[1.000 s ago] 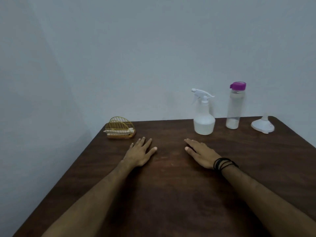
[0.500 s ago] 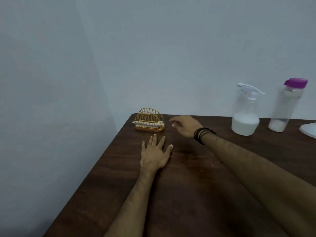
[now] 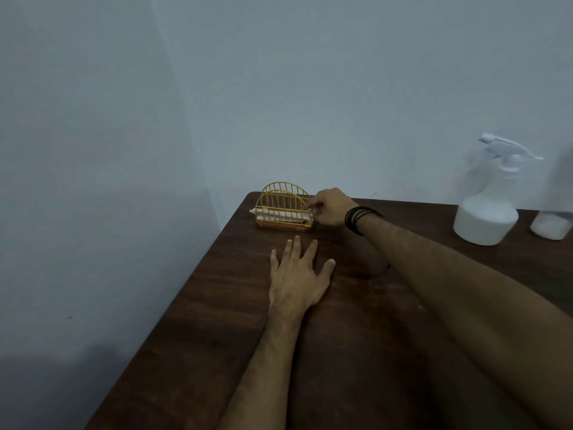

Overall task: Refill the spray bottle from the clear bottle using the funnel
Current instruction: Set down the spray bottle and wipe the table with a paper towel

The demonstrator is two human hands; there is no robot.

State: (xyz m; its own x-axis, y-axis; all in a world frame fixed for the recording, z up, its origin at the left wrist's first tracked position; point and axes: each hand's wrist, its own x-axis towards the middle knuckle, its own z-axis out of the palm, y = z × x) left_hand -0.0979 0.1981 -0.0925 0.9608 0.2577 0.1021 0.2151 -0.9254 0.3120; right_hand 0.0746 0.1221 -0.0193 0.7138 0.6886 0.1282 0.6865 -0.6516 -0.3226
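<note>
Since the earlier picture, the right hand point(image 3: 330, 207) has crossed over to the far left corner of the table point(image 3: 217, 321), and the view has turned left with it.

Going from big to small: the brown table fills the bottom of the view. The spray bottle point(image 3: 486, 212) stands upright near the far edge, at the right side. Just beside it, cut off by the right edge of the picture, is the bottom of the clear bottle point(image 3: 550, 226). The funnel cannot be seen now. A small yellow wire napkin holder point(image 3: 283, 207) sits in the far left corner with white napkins point(image 3: 279, 216) in it.

The right hand is curled at the right end of the holder, and its fingertips seem to pinch a napkin. The left hand point(image 3: 297, 276) lies flat on the table, fingers straight, holding nothing, near the holder.

Both bottles stand tall, well apart from both hands, off to the right. The right arm lies nearer to them, so it looks like the right hand would have to swing back to the right to reach them.
</note>
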